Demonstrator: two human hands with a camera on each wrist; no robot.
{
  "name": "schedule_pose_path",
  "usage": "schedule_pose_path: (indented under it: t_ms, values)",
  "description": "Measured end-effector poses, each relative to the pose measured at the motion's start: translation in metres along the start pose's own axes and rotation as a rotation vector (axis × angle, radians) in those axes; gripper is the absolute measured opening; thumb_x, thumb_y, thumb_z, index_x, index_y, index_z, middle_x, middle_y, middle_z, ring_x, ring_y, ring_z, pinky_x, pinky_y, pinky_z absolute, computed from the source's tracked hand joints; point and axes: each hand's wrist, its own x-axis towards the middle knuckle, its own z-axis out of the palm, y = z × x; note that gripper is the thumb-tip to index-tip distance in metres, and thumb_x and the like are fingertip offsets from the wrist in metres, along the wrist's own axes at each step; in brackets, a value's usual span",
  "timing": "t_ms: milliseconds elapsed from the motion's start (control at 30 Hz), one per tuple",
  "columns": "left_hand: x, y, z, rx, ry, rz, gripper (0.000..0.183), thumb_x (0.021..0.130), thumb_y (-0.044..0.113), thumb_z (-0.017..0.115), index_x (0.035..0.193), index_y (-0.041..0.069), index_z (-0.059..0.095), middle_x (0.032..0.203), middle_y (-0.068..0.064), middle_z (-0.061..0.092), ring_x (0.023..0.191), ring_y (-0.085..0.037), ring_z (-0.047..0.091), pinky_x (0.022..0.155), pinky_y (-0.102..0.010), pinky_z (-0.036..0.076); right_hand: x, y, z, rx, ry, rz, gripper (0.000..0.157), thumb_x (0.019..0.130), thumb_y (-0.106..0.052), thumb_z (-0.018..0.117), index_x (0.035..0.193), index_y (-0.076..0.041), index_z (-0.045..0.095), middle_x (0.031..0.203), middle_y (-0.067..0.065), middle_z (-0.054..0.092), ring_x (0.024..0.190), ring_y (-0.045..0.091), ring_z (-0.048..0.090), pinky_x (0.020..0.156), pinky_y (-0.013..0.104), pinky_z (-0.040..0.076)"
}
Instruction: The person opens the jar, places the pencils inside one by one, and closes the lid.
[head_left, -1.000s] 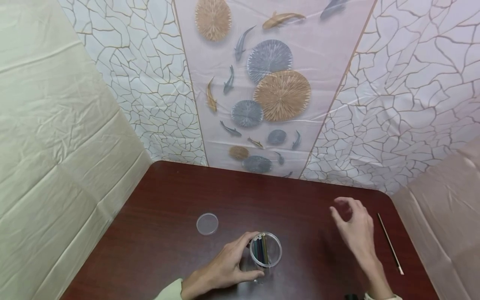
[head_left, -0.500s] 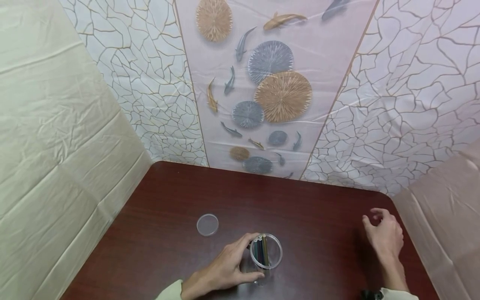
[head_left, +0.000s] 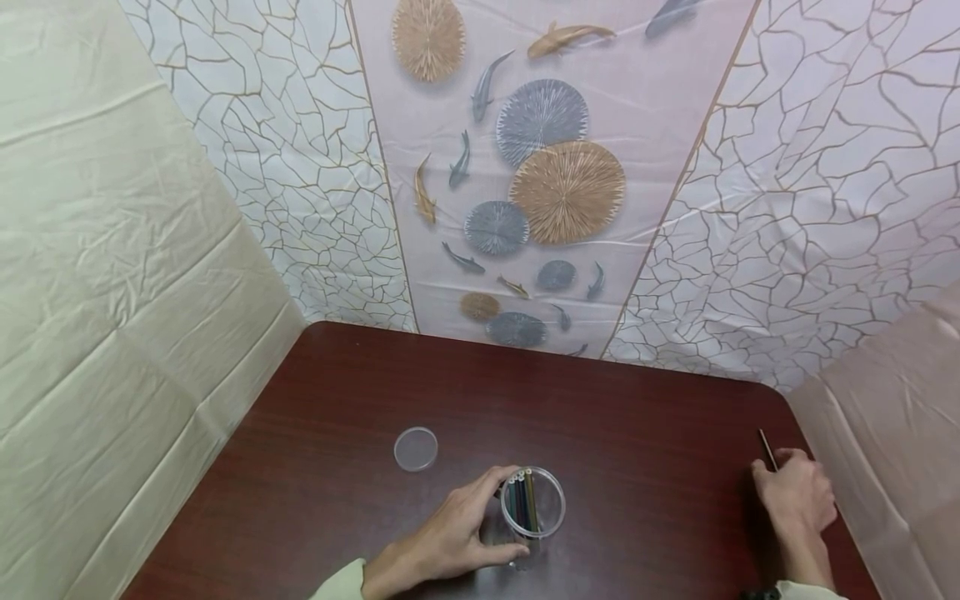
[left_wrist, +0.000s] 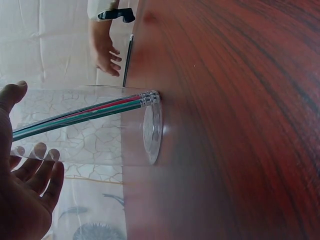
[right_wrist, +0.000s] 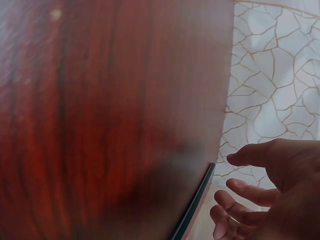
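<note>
My left hand grips a tall clear plastic jar that stands upright on the table. Thumb and fingers lie on opposite sides of its wall. Several slim coloured pencils lean together inside, their metal-banded ends down at the jar's base in the left wrist view. At the table's right side, my right hand hovers close over a single dark pencil lying on the wood. Its fingers are spread and loosely bent, with a gap between them and the pencil in the right wrist view. In the head view the hand hides most of that pencil.
A round clear lid lies flat on the dark wooden table, left of and beyond the jar. Patterned cloth hangs behind the table, and plain cloth walls stand at both sides.
My right hand has moved right and toward me, coming over the lone pencil. The left hand and the jar have stayed in place.
</note>
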Motion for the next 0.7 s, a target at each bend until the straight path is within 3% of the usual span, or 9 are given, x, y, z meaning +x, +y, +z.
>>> schedule_pose_path:
  t_ms: [200,433,700]
  values:
    - [0.0,0.001,0.0,-0.003,-0.002,-0.003,0.089,0.088,0.033,0.09,0.157,0.015,0.038,0.139,0.004,0.059,0.119,-0.009,0.064,0.095,-0.037,0.059,-0.001,0.008,0.003,-0.019,-0.035,0.013,0.047,0.096,-0.029,0.064,0.128,0.006,0.062,0.129,0.043,0.056,0.106,0.067,0.055,0.071,0.068,0.046]
    - [0.0,0.001,0.0,-0.001,-0.002,-0.003,0.089,0.088,0.032,0.09,0.157,0.015,0.038,0.14,0.004,0.059,0.119,-0.01,0.064,0.095,-0.038,0.059,-0.001,0.015,0.008,-0.011,-0.005,0.007,0.041,0.094,-0.024,0.062,0.122,0.005,0.065,0.126,0.043,0.059,0.104,0.067,0.057,0.07,0.069,0.046]
    - [0.001,0.003,0.0,-0.004,-0.008,-0.009,0.089,0.088,0.032,0.09,0.158,0.016,0.037,0.141,0.004,0.058,0.12,-0.01,0.064,0.097,-0.033,0.058,0.002,0.021,0.01,0.0,0.011,0.023,0.041,0.092,-0.021,0.059,0.124,0.003,0.064,0.123,0.044,0.057,0.102,0.068,0.056,0.069,0.068,0.045]
